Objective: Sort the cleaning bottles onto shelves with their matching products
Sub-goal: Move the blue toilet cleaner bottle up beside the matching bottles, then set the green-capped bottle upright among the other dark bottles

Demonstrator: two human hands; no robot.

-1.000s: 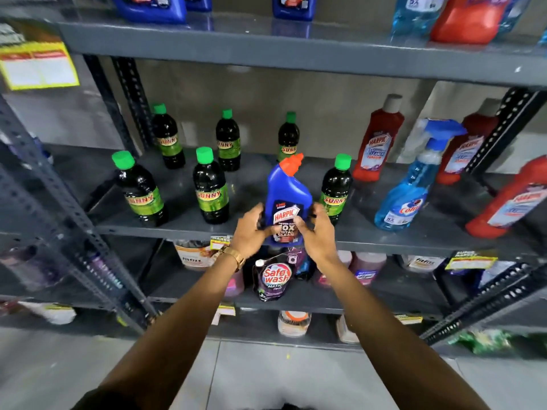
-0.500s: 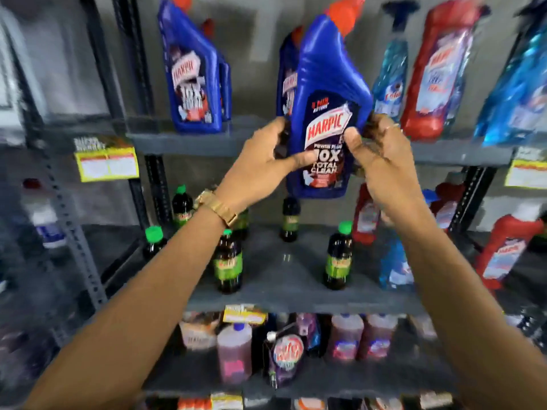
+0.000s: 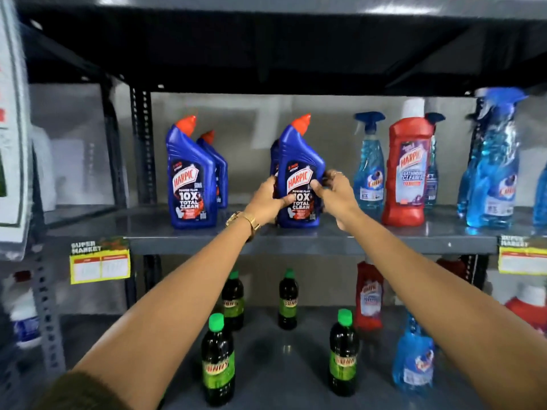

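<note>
A blue Harpic bottle (image 3: 300,161) with an orange cap stands upright on the upper grey shelf (image 3: 310,241). My left hand (image 3: 268,199) grips its left side and my right hand (image 3: 336,189) its right side. Another blue bottle is partly hidden right behind it. Two more blue Harpic bottles (image 3: 189,176) stand to the left on the same shelf.
Right of my hands on that shelf stand a blue spray bottle (image 3: 368,167), a red Harpic bottle (image 3: 407,170) and more blue sprays (image 3: 494,161). The shelf below holds several dark green-capped bottles (image 3: 217,359), a red bottle (image 3: 368,294) and a blue spray (image 3: 413,356).
Both hands lifted the blue Harpic bottle from the lower shelf to the upper shelf, and it now stands there in front of another blue bottle.
</note>
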